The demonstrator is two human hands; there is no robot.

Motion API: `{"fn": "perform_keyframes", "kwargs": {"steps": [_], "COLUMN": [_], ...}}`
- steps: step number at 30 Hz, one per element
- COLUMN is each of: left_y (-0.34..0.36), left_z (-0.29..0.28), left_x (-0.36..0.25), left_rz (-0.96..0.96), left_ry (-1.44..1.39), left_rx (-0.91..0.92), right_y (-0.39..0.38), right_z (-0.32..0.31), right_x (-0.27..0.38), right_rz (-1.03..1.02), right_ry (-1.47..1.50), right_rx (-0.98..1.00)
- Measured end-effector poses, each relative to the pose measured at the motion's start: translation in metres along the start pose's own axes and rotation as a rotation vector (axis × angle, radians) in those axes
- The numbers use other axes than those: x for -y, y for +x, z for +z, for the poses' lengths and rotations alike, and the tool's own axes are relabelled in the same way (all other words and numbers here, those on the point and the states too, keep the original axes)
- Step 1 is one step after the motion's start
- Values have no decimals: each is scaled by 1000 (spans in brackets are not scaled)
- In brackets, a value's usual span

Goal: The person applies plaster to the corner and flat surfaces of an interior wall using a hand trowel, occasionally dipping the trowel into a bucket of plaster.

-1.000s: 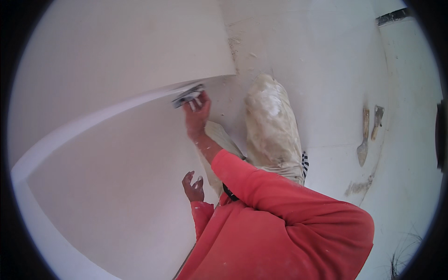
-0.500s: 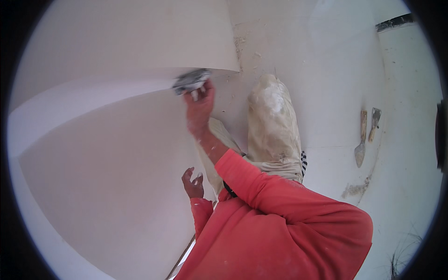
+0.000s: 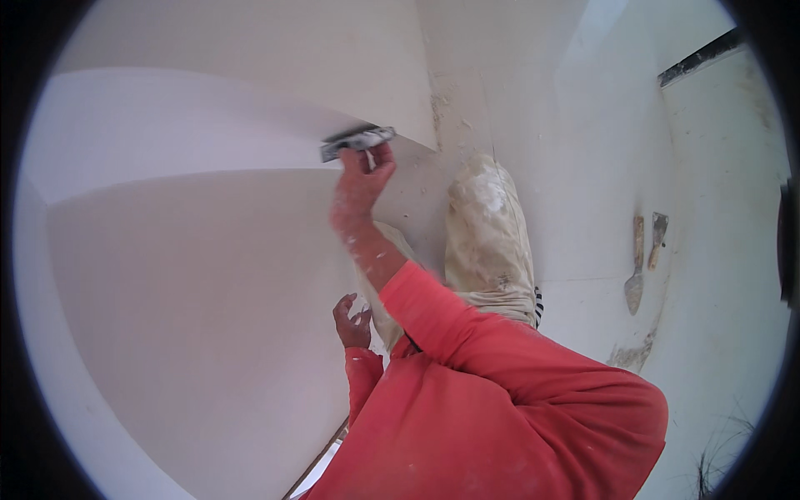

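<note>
Flat tool sits at the white strip's right end, long axis crosswise, slightly tilted; the right hand pinches its near side, while the half-curled left hand, seemingly empty, is well apart.

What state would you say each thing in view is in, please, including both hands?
Right hand: closed on the flat-bladed tool
Flat-bladed tool: gripped, smeared with white
Left hand: fingers loosely curled, no tool visible
Pointed trowel: lying unheld, wooden handle stained
Scraper: lying unheld beside the trowel, blade dirty
Trousers: worn, stained, white-smeared at the knee
</note>
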State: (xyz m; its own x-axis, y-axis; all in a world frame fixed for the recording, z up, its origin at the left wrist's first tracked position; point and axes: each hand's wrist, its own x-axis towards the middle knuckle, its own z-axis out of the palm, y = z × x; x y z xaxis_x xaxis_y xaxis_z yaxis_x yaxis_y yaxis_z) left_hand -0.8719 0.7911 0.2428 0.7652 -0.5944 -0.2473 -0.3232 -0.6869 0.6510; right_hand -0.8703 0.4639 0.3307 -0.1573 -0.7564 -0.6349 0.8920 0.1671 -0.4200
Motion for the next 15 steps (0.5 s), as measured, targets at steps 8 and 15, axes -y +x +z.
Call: {"fn": "perform_keyframes", "kwargs": {"steps": [8,15], "left_y": [9,-3], "left_z": [9,26], "left_x": [3,2], "left_rz": [117,175], "left_ry": [-74,-200], "left_rx": [-119,-267], "right_y": [-121,26], "right_z": [73,-70], "right_x": [69,137], "right_rz": [-17,8], "right_ry": [-1,-272], "right_rx": [773,999]}}
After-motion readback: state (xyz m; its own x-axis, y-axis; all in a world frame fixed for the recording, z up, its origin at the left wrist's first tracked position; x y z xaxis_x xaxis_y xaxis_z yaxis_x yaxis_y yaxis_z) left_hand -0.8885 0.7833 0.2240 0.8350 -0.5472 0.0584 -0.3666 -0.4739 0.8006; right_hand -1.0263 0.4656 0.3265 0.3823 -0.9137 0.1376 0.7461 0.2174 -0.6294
